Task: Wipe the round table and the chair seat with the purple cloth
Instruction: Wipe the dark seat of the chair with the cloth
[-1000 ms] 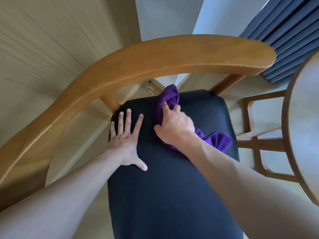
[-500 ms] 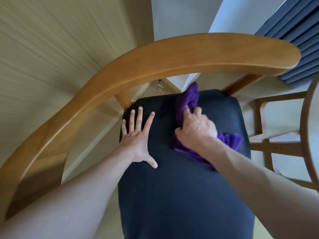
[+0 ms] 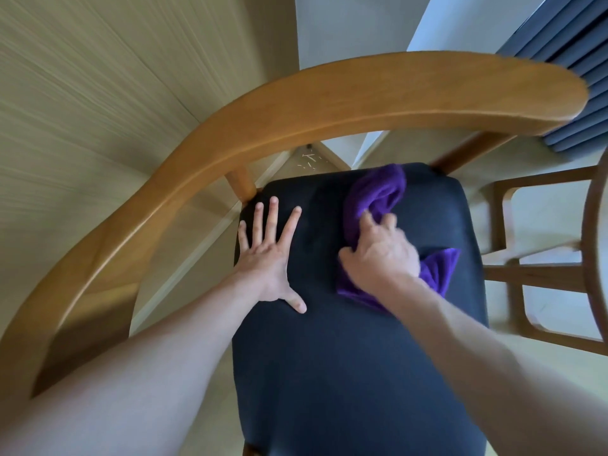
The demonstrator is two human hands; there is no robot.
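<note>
Right hand (image 3: 381, 258) grip bunches purple cloth (image 3: 375, 195) on far right of chair seat (image 3: 345, 373); left hand (image 3: 268, 258) flat, fingers spread wide, w/ nothing held.

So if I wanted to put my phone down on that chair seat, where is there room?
The near half of the chair seat, between the two forearms, is bare. The far end is crowded: the left hand lies flat there, and the right hand presses the purple cloth beside it.

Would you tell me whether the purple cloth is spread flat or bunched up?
Bunched up: the purple cloth sits crumpled under the right hand on the chair seat.
</note>
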